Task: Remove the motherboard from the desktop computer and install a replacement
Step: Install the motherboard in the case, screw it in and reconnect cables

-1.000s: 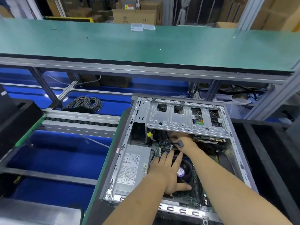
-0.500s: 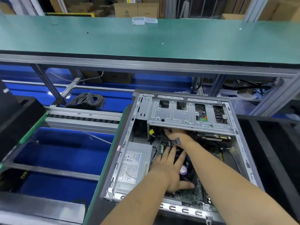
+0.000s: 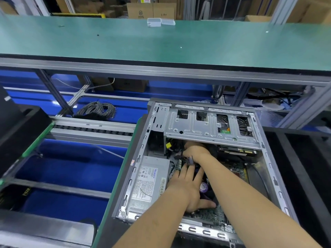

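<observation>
Open desktop computer case lying on its side at the near right, its left wall beside the green-edged surface. Drive cage overhangs the far half, leaving little room. Right hand reaches beneath it, fingers curled round a cable connector. Left hand, fingers straight and spread, rests on the green motherboard, between power supply and right wall.

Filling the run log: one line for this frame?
stage: cable disconnect, motherboard in case | left hand: flat by fan | right hand: grips connector under drive cage
</observation>
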